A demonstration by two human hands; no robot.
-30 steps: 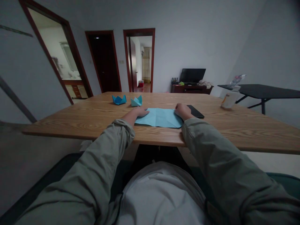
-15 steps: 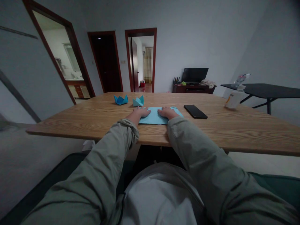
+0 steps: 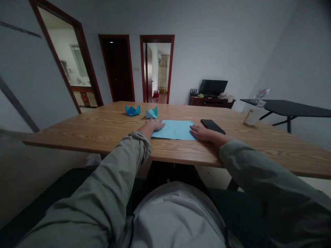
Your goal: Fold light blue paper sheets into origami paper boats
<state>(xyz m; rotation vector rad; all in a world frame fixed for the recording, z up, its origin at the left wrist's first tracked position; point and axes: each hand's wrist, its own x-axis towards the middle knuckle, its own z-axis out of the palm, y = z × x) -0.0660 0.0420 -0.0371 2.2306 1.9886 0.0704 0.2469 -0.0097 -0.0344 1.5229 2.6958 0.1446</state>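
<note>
A light blue paper sheet lies flat on the wooden table in front of me. My left hand rests on the sheet's left edge with fingers stretched out flat. My right hand lies flat at the sheet's right edge, fingers spread, just in front of a black phone. Two folded paper boats, a darker blue boat and a lighter blue boat, stand beyond my left hand.
A white bottle stands at the table's right side. Behind it is a black side table. A TV on a low cabinet and several open doorways line the far wall.
My right hand slid from the sheet's middle out to its right edge, smoothing it. My left hand stayed at the left edge. The camera shifted slightly.
</note>
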